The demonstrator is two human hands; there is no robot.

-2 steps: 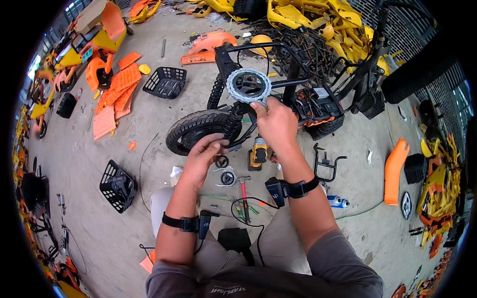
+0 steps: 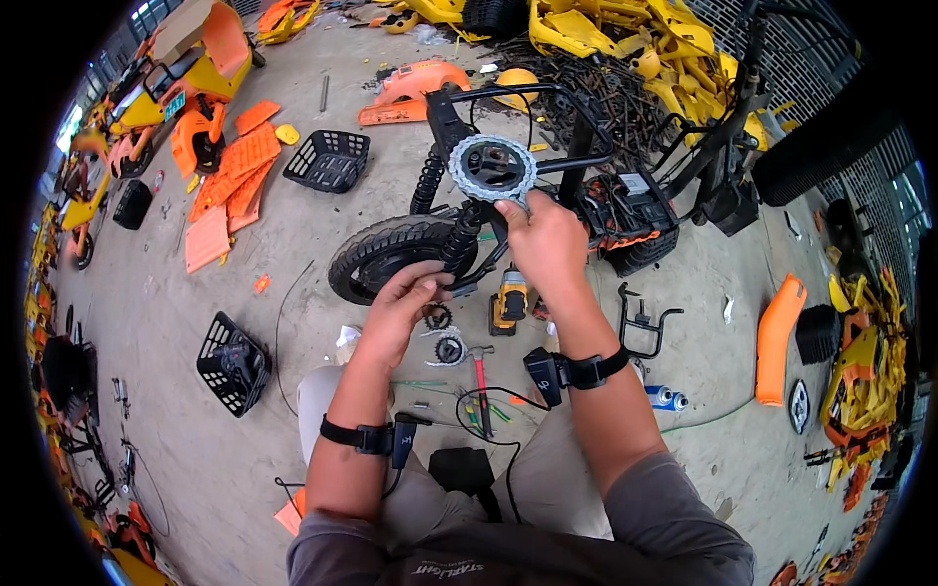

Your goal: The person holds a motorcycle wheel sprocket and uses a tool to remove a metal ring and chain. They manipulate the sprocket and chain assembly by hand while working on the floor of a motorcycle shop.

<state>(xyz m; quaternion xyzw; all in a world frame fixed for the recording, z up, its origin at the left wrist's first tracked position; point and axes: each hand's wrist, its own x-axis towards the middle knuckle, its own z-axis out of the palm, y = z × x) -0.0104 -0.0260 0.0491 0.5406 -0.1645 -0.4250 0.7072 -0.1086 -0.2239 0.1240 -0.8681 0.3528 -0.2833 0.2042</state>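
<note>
Sliding slightly rightward with my viewpoint, nearly everything is keeping its arrangement, so the silver-grey, scalloped metal ring (image 2: pixel 477 191) is staying steady, pinched by the thumb and fingers of my right hand (image 2: pixel 547 236), in front of the black tubular metal scooter frame (image 2: pixel 446 122). My left hand (image 2: pixel 399 308) is curling loosely beside the black rubber-tyred wheel (image 2: pixel 354 259); I cannot tell whether it is gripping anything. Farther out, a yellow-and-black power drill (image 2: pixel 503 305) is resting near a red-handled hammer (image 2: pixel 482 391).
</note>
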